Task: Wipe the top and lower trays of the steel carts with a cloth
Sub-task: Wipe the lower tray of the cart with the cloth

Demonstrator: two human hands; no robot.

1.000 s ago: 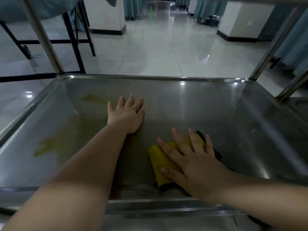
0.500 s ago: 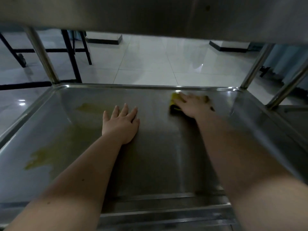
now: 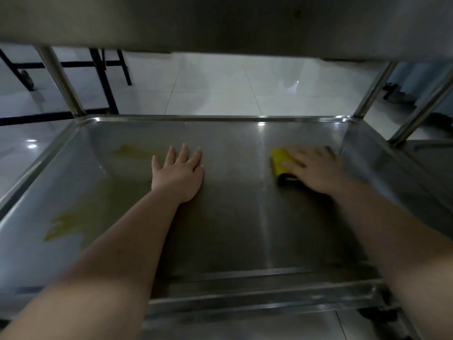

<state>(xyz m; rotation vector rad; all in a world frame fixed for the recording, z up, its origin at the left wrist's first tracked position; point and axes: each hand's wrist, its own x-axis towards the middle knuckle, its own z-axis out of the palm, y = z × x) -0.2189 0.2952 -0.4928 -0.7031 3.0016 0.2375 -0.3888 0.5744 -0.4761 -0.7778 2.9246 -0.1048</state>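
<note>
Head view: the underside of the upper tray fills the top of the frame as a dark, blurred band and cuts off everything beyond the nearest floor tiles. Below it lies the lower tray of the steel cart, its far rim sharp and its near edge partly covered by both forearms.

The left hand lies palm down on the tray's middle, fingers straight and slightly spread, holding nothing. The right hand is smeared by motion blur. Its fingers look stretched out flat, pressing on the yellow cloth, but the fingertips cannot be made out.

The cloth sits on the tray floor toward the far right corner. Only its left part and a dark lower edge show, and the rest is under the hand.

A yellowish-green patch spreads over the tray's left side; whether it is a stain or a reflection is unclear. A steel post rises at the far left corner, with black frame legs behind it, their tops cut off.
</note>
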